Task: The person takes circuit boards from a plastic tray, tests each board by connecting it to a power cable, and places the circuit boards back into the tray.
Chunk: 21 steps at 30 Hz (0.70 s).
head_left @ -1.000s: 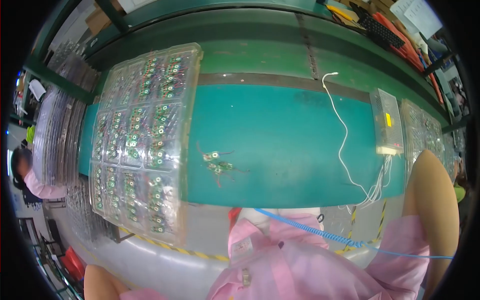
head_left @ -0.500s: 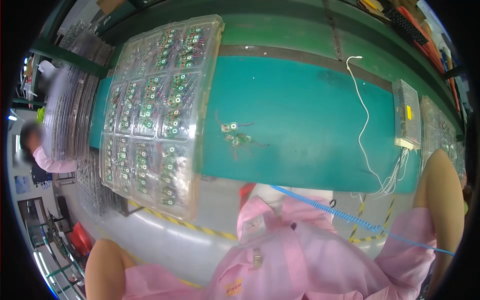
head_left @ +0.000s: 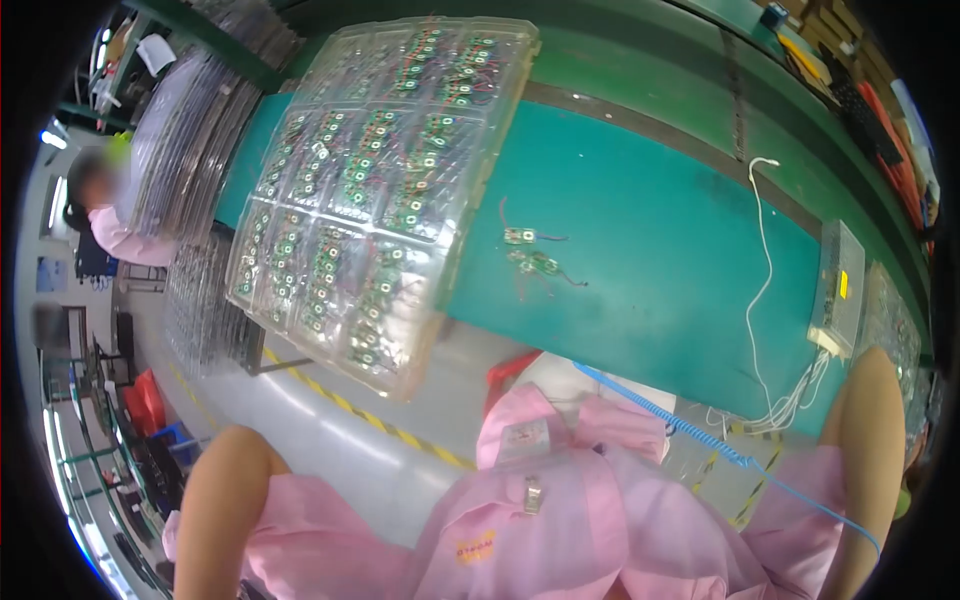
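Note:
Neither of my hands is in view. My bent left arm (head_left: pixel 225 500) shows at the lower left, bare below a pink sleeve, its hand beyond the frame. At the right edge my right arm (head_left: pixel 868 440) is bent too, its hand also out of the frame. Closest in front of me, a few small green circuit boards with thin wires (head_left: pixel 535 262) lie loose on the green mat (head_left: pixel 640 250). Left of them stands a clear plastic compartment tray (head_left: pixel 440 290), filled with rows of similar wired boards. Nothing visible touches these boards.
A blue coiled cord (head_left: pixel 660 415) runs across my front toward my right arm. A metal power supply box (head_left: pixel 840 285) with white cables sits at the right. Stacked clear trays (head_left: pixel 190 140) rise at the left. Another person (head_left: pixel 125 240) in pink is behind them.
The view has turned, so the bench, tray and boards appear tilted and further right. The loose boards stay in the same place on the mat. Both arms remain bent, hands out of frame.

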Motion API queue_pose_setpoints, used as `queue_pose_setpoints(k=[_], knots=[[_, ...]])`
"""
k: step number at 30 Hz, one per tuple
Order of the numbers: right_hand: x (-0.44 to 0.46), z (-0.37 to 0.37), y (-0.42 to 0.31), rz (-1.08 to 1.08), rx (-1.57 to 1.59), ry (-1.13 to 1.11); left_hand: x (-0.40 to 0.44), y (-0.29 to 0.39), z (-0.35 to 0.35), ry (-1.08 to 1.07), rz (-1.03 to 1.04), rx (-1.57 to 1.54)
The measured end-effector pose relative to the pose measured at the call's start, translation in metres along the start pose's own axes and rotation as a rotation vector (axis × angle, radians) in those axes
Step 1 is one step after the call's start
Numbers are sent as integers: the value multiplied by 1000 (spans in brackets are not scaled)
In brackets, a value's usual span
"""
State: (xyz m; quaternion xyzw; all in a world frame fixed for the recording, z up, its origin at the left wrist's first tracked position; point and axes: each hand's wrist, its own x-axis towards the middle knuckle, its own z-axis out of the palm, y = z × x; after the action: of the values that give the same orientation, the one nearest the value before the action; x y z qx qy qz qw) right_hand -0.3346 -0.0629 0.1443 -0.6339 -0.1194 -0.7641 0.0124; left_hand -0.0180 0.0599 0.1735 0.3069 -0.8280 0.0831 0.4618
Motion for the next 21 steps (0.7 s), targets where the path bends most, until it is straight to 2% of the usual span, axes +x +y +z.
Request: queue_pose_setpoints(k=[3, 5, 6, 7, 9, 11, 14, 17, 21], knots=[[17, 0, -5, -187, -35, 40, -7, 6, -13, 96, 4, 66], [22, 1, -3, -266, -68, 65, -26, 2, -12, 207, -148, 263], [25, 2, -3, -310, -85, 80, -45, -4, -7, 245, -305, 387], [26, -1, -5, -356, -104, 97, -74, -13, 3, 118, -611, 808], [26, 2, -5, -437, -128, 128, -112, -25, 38, -14, -970, 747], [-7, 5, 7, -58, -64, 84, -160, -28, 52, -347, -1121, 745], [-57, 16, 23, 492, -60, 12, -193, -29, 71, -547, -1108, 808], [-86, 28, 31, 838, -65, -39, -201, -39, 79, -632, -1173, 807], [-110, 33, 36, 1105, 7, -154, -202, -59, 90, -573, -1179, 768]])
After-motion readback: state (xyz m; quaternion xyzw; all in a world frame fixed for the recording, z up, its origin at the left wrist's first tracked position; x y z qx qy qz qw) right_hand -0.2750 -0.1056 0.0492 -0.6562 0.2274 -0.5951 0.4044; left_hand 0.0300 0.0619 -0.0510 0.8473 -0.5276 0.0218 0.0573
